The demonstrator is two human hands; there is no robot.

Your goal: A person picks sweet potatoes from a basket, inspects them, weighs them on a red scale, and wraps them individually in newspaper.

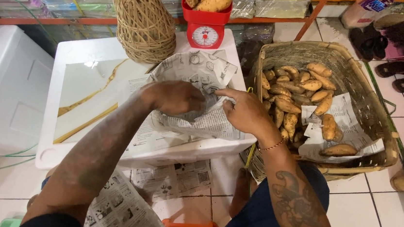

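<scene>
A sheet of newspaper [201, 69] lies rumpled on a white box lid [85, 54]. My left hand [174, 97] presses down into the middle of the paper, fingers curled on it. My right hand [243, 111] grips the paper's right side, folding it inward. What lies inside the paper is hidden. To the right stands a big woven basket [374, 119] lined with newspaper and holding several sweet potatoes [290, 106].
A red kitchen scale [205, 28] with sweet potatoes in its pan stands at the back of the lid. A woven rattan basket [144, 21] sits upside down beside it. More newspaper [172, 176] lies on the tiled floor, sandals [400, 72] at far right.
</scene>
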